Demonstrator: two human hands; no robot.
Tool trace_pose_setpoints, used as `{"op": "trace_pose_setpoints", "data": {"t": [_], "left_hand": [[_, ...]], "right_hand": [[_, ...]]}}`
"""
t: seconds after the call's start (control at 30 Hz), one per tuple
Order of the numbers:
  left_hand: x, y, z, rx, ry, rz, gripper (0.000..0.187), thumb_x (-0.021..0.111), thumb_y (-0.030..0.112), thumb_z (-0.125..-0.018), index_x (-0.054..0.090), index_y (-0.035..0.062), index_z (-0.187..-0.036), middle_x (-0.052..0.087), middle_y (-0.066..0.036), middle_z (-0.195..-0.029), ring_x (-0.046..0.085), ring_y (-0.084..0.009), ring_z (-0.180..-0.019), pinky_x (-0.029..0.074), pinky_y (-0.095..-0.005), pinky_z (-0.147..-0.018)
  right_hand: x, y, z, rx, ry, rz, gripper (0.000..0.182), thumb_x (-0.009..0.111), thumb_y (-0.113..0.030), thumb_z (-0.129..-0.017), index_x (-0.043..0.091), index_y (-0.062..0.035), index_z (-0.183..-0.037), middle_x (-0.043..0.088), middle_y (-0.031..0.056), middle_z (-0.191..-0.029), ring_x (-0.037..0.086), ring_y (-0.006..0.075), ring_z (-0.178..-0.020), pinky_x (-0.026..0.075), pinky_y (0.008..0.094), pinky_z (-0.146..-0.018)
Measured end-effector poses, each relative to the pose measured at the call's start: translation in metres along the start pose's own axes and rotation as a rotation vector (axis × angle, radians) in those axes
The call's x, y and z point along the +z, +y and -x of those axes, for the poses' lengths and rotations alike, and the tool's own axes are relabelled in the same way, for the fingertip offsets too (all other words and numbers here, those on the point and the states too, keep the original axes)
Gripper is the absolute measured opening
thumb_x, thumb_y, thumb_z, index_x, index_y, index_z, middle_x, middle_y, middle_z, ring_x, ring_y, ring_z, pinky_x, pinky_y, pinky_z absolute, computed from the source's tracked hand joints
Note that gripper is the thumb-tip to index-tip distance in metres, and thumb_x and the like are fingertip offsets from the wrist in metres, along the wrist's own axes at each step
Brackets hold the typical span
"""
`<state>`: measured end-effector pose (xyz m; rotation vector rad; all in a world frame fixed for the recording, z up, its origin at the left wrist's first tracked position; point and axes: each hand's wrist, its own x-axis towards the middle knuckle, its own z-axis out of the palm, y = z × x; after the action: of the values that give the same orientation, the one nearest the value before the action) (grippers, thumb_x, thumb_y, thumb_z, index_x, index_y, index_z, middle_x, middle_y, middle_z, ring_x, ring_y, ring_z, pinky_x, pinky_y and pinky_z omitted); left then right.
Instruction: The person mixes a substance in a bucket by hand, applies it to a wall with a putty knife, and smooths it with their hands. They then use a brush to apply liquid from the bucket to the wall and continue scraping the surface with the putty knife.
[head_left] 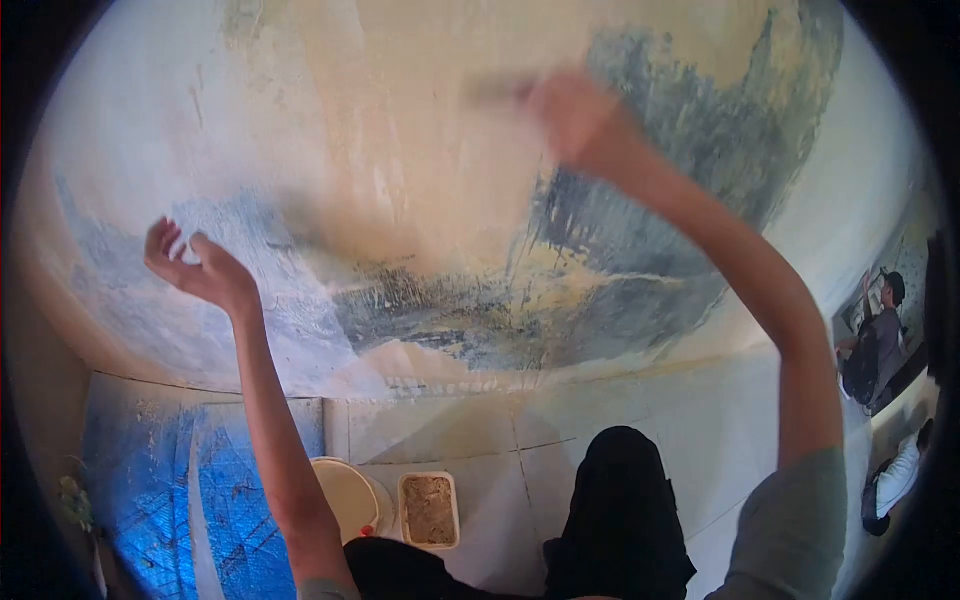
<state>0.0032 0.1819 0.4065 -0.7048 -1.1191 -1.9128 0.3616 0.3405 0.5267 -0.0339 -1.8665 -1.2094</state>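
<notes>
My right hand (580,120) is raised against the upper middle of the painted wall (430,150), closed around a small flat tool (497,90) smeared by motion; its kind is too blurred to make out. On the left, my left hand (200,268) is held up before a grey-blue painted patch, fingers loosely curled and apart, with nothing in them. Dark grey-green and yellowish textured paint covers the wall's lower middle and right, over a cream and pale ground.
A round white bucket (384,505) and a rectangular tub (455,510) of brown paste stand on the tiled floor by my knees. Blue sheeting (150,500) lies at lower left. Two people (880,345) (900,475) are at the far right.
</notes>
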Motion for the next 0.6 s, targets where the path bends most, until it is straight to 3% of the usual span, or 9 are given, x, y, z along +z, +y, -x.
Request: {"op": "trace_pose_setpoints", "data": {"t": [0.07, 0.1, 0.17, 0.27, 0.3, 0.4, 0.43, 0.53, 0.6], "left_hand": [[0.029, 0.030, -0.022, 0.157, -0.005, 0.085, 0.046, 0.044, -0.003, -0.071, 0.050, -0.0021, -0.116, 0.049, -0.013, -0.113, 0.047, -0.0248, -0.104, 0.038, -0.0423, -0.093], [0.044, 0.039, -0.036, 0.215, -0.018, 0.120, 0.048, 0.044, -0.002, -0.071, 0.048, -0.0022, -0.118, 0.048, -0.013, -0.116, 0.046, -0.0254, -0.106, 0.037, -0.0439, -0.096], [0.072, 0.043, -0.059, 0.385, -0.044, 0.160, 0.050, 0.045, 0.002, -0.071, 0.047, -0.0014, -0.121, 0.047, -0.015, -0.121, 0.045, -0.0284, -0.112, 0.034, -0.0445, -0.102], [0.111, 0.033, -0.056, 0.403, -0.199, 0.349, 0.055, 0.046, 0.005, -0.073, 0.045, -0.0018, -0.127, 0.046, -0.017, -0.130, 0.041, -0.0331, -0.123, 0.029, -0.0456, -0.108], [0.107, 0.033, -0.050, 0.478, -0.275, -0.018, 0.052, 0.045, 0.011, -0.078, 0.046, -0.0011, -0.129, 0.047, -0.017, -0.134, 0.037, -0.0355, -0.131, 0.025, -0.0474, -0.110], [0.113, 0.029, -0.051, 0.437, -0.261, 0.197, 0.049, 0.043, 0.018, -0.082, 0.049, 0.0011, -0.128, 0.047, -0.017, -0.136, 0.036, -0.0375, -0.132, 0.023, -0.0493, -0.111], [0.115, 0.034, -0.049, 0.454, -0.236, 0.181, 0.049, 0.042, 0.021, -0.083, 0.049, 0.0018, -0.128, 0.049, -0.017, -0.135, 0.038, -0.0381, -0.131, 0.024, -0.0492, -0.111], [0.111, 0.033, -0.051, 0.505, -0.256, 0.080, 0.049, 0.042, 0.021, -0.083, 0.050, 0.0023, -0.128, 0.049, -0.017, -0.135, 0.038, -0.0379, -0.131, 0.025, -0.0493, -0.110], [0.110, 0.034, -0.051, 0.496, -0.252, 0.068, 0.049, 0.042, 0.021, -0.083, 0.050, 0.0023, -0.128, 0.049, -0.016, -0.135, 0.038, -0.0378, -0.131, 0.025, -0.0493, -0.110]], "right_hand": [[-0.006, -0.030, 0.013, -0.472, -0.228, -0.195, 0.026, 0.063, -0.001, -0.064, 0.067, -0.0035, -0.089, 0.057, 0.0070, -0.078, 0.057, 0.0241, -0.076, 0.049, 0.0353, -0.067], [-0.009, -0.015, 0.001, -0.472, -0.231, -0.196, 0.026, 0.063, -0.001, -0.064, 0.067, -0.0035, -0.089, 0.057, 0.0070, -0.078, 0.057, 0.0241, -0.076, 0.049, 0.0353, -0.067], [-0.015, 0.024, -0.023, -0.136, -0.186, -0.093, 0.025, 0.064, -0.016, -0.071, 0.063, -0.0057, -0.093, 0.054, 0.0083, -0.079, 0.056, 0.0246, -0.078, 0.048, 0.0357, -0.076], [-0.005, 0.027, -0.016, -0.116, -0.049, 0.004, 0.030, 0.063, -0.017, -0.073, 0.065, -0.0075, -0.101, 0.052, 0.0080, -0.079, 0.056, 0.0246, -0.081, 0.047, 0.0374, -0.079], [0.001, 0.007, -0.006, -0.131, -0.258, -0.277, 0.035, 0.064, -0.017, -0.073, 0.067, -0.0086, -0.107, 0.053, 0.0080, -0.080, 0.056, 0.0257, -0.082, 0.046, 0.0407, -0.081], [-0.014, 0.034, -0.015, -0.152, -0.256, -0.263, 0.032, 0.064, -0.016, -0.075, 0.066, -0.0083, -0.107, 0.054, 0.0082, -0.082, 0.056, 0.0263, -0.083, 0.046, 0.0410, -0.081], [-0.026, 0.044, -0.033, -0.077, -0.088, -0.052, 0.026, 0.062, -0.016, -0.076, 0.066, -0.0084, -0.102, 0.054, 0.0073, -0.080, 0.056, 0.0245, -0.078, 0.047, 0.0394, -0.077], [-0.012, 0.045, -0.009, -0.112, -0.094, 0.007, 0.027, 0.062, -0.016, -0.077, 0.067, -0.0109, -0.103, 0.054, 0.0051, -0.077, 0.056, 0.0232, -0.077, 0.047, 0.0377, -0.074], [-0.010, 0.024, 0.000, -0.089, -0.361, -0.212, 0.030, 0.064, -0.015, -0.075, 0.067, -0.0110, -0.105, 0.054, 0.0042, -0.077, 0.055, 0.0233, -0.077, 0.046, 0.0378, -0.073]]}}
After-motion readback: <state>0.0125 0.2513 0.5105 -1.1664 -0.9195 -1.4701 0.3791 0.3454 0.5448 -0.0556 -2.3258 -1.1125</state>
